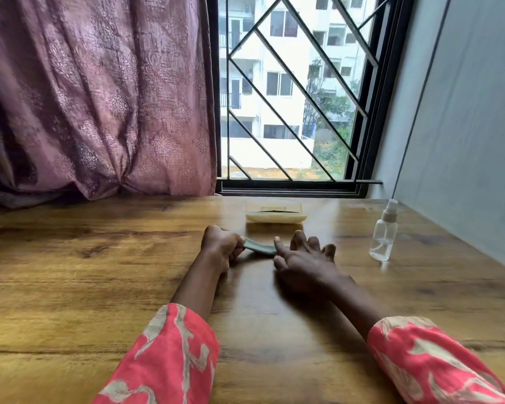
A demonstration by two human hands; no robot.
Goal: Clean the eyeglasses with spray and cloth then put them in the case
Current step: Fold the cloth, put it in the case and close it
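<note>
Grey-green cloth (260, 247) is pinched by L hand (219, 247), prob. for unfolding; R hand (302, 258) fingers spread wide beside it.

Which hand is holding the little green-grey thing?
The left hand is. Its fingers curl round one end of the green-grey thing, pinching it. The right hand has its fingers spread out just beside the other end, gripping nothing.

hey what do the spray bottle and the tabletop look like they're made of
Spray bottle: looks like clear plastic, possibly glass, since you can see through its body; its cap looks white or frosted. Table: wood or a wood-look laminate, brown with grain streaks and knots, and a soft sheen that reflects the window light. The picture can't settle which.
</note>
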